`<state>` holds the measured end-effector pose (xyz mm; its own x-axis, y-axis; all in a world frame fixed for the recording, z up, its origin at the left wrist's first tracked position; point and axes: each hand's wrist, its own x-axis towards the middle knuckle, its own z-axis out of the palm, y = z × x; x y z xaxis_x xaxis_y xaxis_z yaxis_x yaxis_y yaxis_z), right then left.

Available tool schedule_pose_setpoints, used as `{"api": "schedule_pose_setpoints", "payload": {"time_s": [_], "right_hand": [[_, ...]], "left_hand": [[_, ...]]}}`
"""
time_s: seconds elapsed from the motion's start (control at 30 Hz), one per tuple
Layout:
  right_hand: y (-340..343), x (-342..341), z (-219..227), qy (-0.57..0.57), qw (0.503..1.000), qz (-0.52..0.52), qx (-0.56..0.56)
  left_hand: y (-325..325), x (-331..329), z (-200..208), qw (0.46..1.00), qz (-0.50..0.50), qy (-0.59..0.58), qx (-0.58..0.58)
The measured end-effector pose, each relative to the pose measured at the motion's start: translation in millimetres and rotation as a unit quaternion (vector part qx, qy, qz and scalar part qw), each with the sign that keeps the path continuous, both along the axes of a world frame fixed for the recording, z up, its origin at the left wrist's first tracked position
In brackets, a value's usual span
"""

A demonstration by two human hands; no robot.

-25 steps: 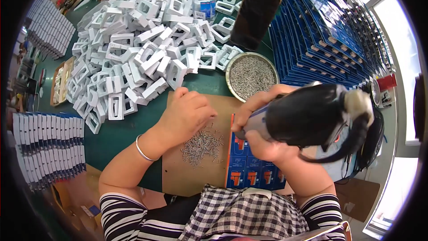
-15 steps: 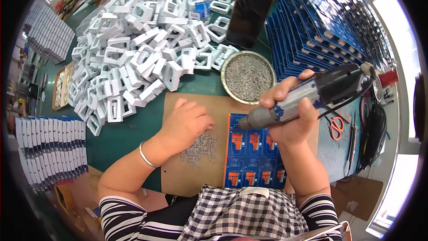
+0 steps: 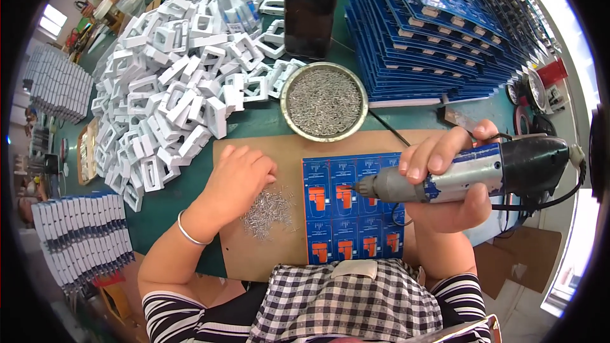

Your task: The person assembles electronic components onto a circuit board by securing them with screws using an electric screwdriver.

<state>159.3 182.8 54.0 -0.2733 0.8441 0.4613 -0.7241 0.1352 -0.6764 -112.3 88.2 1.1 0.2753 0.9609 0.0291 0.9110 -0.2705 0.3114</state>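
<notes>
My right hand (image 3: 445, 178) is wrapped round a silver-and-black electric screwdriver (image 3: 471, 170), held nearly level with its nose pointing left. That nose is over a blue panel (image 3: 324, 232) printed with rows of orange shapes, lying on a brown board (image 3: 244, 257). I cannot tell whether the tip touches the panel. My left hand (image 3: 238, 174) rests on the brown board with its fingers curled, beside a loose pile of small screws (image 3: 270, 213). Its fingertips are partly hidden, so what they pinch, if anything, does not show. A round metal dish of screws (image 3: 286, 105) stands beyond the panel.
White plastic frames (image 3: 171, 89) are heaped at the far left, with a clear bottle (image 3: 232, 0) among them. A dark phone (image 3: 310, 13) stands upright behind the dish. Blue panels (image 3: 419, 44) are stacked high at the far right. White-and-blue pieces (image 3: 82, 235) stand in rows at left.
The view has swung to the right. My right hand has brought the screwdriver from a slant to nearly level, its nose further right over the panel. My left hand stays by the loose screws.
</notes>
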Motion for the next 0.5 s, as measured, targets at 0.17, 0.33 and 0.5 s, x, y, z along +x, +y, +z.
{"api": "schedule_pose_setpoints", "payload": {"time_s": [0.17,0.33,0.5], "right_hand": [[-3,7,-1,-0.016,0.999,-0.043,-0.001],[-4,4,-3,-0.038,0.998,-0.057,-0.004],[-8,1,-3,-0.047,0.998,-0.051,-0.006]], "left_hand": [[0,-14,1,0.999,0.015,-0.030,0.011],[-11,-12,0,0.999,0.016,-0.040,0.021],[-15,-2,-7,0.996,-0.021,0.018,0.090]]}}
